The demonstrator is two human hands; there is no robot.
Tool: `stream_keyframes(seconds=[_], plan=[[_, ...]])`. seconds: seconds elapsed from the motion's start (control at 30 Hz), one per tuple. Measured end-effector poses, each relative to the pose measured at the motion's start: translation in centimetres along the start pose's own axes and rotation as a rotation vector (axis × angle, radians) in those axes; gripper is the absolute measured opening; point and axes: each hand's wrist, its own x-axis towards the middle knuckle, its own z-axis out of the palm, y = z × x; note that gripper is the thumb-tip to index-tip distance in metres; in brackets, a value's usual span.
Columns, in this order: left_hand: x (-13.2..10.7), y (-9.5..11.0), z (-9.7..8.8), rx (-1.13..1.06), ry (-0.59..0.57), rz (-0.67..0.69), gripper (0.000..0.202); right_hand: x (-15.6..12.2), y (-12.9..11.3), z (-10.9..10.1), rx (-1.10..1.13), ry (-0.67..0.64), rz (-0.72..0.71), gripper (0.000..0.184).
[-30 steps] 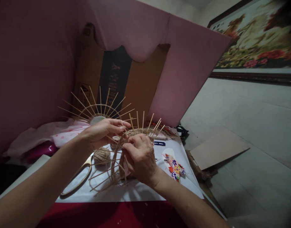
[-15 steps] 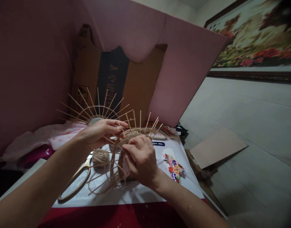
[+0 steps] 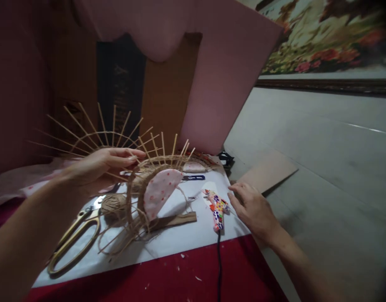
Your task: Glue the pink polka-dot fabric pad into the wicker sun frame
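Note:
My left hand [image 3: 109,167] is closed on the thin sticks along the upper left of a half-round stick-and-twine frame [image 3: 142,161], which stands tilted above the table. Pink cloth with red dots [image 3: 161,188] covers the frame's inner half-disc. Off to the right, my right hand [image 3: 252,212] is empty, its fingers apart, beside a flower-patterned glue gun [image 3: 217,209]. A black cord runs from the gun's handle toward me. Below my left hand sit a ball of twine [image 3: 113,206] and gold-handled scissors [image 3: 76,239].
Another half-round frame with radiating sticks [image 3: 101,134] stands behind my left hand. A dark blue cutter [image 3: 194,178] and a strip of cardboard [image 3: 177,220] lie on the white sheet [image 3: 168,243]. A cardboard piece [image 3: 267,172] is right of the table.
My right hand has left the twine frame and moved right, to beside the glue gun, uncovering the dotted cloth. My left hand keeps its hold. The view has shifted rightward.

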Motion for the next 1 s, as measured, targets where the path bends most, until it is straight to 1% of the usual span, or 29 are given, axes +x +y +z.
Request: stream_keyframes(seconds=[0.07,0.1,0.17,0.2,0.3,0.33,0.37,0.43,0.47,0.53,0.57,0.63,0.73,0.8,0.87,0.93,1.0], plan=[[0.0,0.2,0.1,0.041,0.033,-0.012,0.028,-0.7,1.7,0.8,0.008,-0.193,0.050,0.028],[0.1,0.3,0.2,0.055,0.040,-0.015,0.030,-1.0,2.2,1.2,0.018,-0.269,0.069,0.030],[0.1,0.4,0.3,0.061,0.046,-0.023,0.031,-1.4,2.6,2.2,0.026,-0.352,0.066,0.029],[0.1,0.4,0.3,0.057,0.047,-0.023,0.031,-1.7,2.5,2.6,0.016,-0.353,0.062,0.027],[0.2,0.2,0.1,0.051,0.043,-0.015,0.031,-2.3,1.3,3.4,-0.023,-0.233,0.094,0.021],[0.3,0.1,0.0,0.049,0.040,-0.004,0.031,-2.6,0.6,3.6,-0.009,-0.209,0.120,0.019],[0.3,0.0,-0.2,0.040,0.032,0.009,0.030,-2.9,0.0,3.7,0.018,-0.197,0.183,0.019],[0.4,-0.2,-0.5,0.008,0.009,0.024,0.028,-3.4,-1.0,4.3,0.123,-0.283,0.265,0.021],[0.3,-0.2,-0.6,-0.016,-0.019,0.031,0.028,-3.5,-1.3,4.7,0.172,-0.295,0.289,0.024],[0.1,-0.1,-0.7,-0.048,-0.058,0.043,0.028,-3.6,-1.6,5.6,0.202,-0.275,0.362,0.034],[-0.1,0.0,-0.6,-0.066,-0.059,0.059,0.028,-3.6,-1.5,6.1,0.205,-0.263,0.391,0.040],[-0.4,0.3,-0.5,-0.097,-0.052,0.066,0.025,-3.4,-1.5,6.8,0.205,-0.240,0.416,0.044],[-0.8,0.6,-0.4,-0.121,-0.055,0.066,0.023,-3.3,-1.5,6.9,0.181,-0.220,0.492,0.038],[-0.9,0.7,-0.5,-0.108,-0.054,0.060,0.025,-3.5,-1.6,6.8,0.227,-0.179,0.556,0.031],[-0.8,0.7,-0.8,-0.085,-0.042,0.060,0.028,-3.7,-1.6,6.7,0.379,-0.110,0.628,0.030],[-0.7,0.7,-0.9,-0.066,-0.040,0.069,0.028,-3.9,-1.4,6.7,0.634,-0.066,0.723,0.035],[-0.6,0.7,-0.9,-0.063,-0.055,0.068,0.027,-4.1,-1.2,6.7,0.937,-0.100,0.795,0.036]])
